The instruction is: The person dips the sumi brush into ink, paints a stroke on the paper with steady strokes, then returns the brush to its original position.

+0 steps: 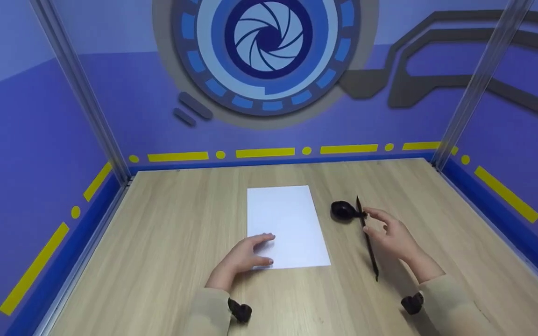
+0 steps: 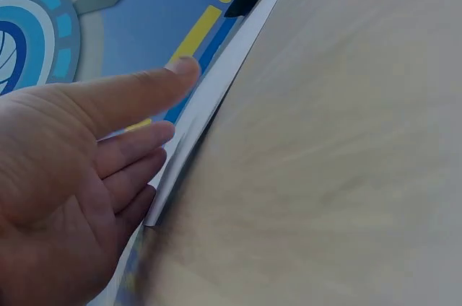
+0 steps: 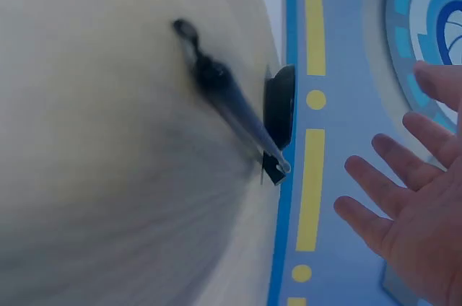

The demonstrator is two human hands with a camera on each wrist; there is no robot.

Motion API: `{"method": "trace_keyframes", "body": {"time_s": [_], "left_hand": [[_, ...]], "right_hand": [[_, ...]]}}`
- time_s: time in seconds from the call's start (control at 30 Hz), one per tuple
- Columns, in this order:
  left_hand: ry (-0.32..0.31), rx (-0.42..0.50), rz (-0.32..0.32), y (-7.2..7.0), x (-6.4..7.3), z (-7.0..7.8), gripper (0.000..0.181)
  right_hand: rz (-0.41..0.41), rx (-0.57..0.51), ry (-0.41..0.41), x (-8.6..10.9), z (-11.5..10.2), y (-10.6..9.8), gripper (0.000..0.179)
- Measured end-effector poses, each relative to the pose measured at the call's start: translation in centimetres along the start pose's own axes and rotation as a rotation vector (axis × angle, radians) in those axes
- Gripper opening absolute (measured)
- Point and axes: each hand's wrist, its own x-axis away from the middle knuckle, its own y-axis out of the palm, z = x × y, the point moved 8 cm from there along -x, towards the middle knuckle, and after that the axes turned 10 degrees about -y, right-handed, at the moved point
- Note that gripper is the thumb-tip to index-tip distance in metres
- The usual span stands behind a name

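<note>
A white sheet of paper [image 1: 287, 224] lies on the table. My left hand [image 1: 245, 256] is at its near left corner, thumb and fingers spread and loosely extended; in the left wrist view the fingertips [image 2: 162, 131] are right at the paper's edge [image 2: 206, 97]. To the right lies a slim black calligraphy brush [image 1: 368, 245], pointed end away from me and a small loop at the near end. It crosses the narrow end of a rounded black dish [image 1: 343, 211]. My right hand [image 1: 396, 237] hovers beside the brush [image 3: 234, 107], fingers apart and holding nothing.
The wooden table [image 1: 166, 242] is bounded by blue-purple panels with yellow dashes [image 1: 265, 152] at the back and sides. Metal posts [image 1: 80, 88] stand at the back corners. Black wrist mounts [image 1: 240, 311] sit at both sleeves.
</note>
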Motion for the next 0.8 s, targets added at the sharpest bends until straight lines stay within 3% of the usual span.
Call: {"method": "trace_keyframes", "body": {"time_s": [0.33,0.5,0.67,0.8], "left_hand": [[0.026,-0.131,-0.013,0.5,0.3,0.3,0.057],[0.044,-0.137,-0.038,0.6,0.5,0.5,0.052],[0.044,-0.128,-0.056,0.6,0.5,0.3,0.052],[0.011,-0.134,-0.056,0.7,0.3,0.1,0.051]], "right_hand": [[-0.104,0.279,-0.092,0.6,-0.1,0.4,0.041],[-0.138,0.435,-0.212,0.7,-0.6,0.8,0.039],[-0.163,0.59,-0.395,0.8,-1.4,1.3,0.036],[-0.248,0.713,-0.497,0.9,-1.3,2.2,0.034]]}}
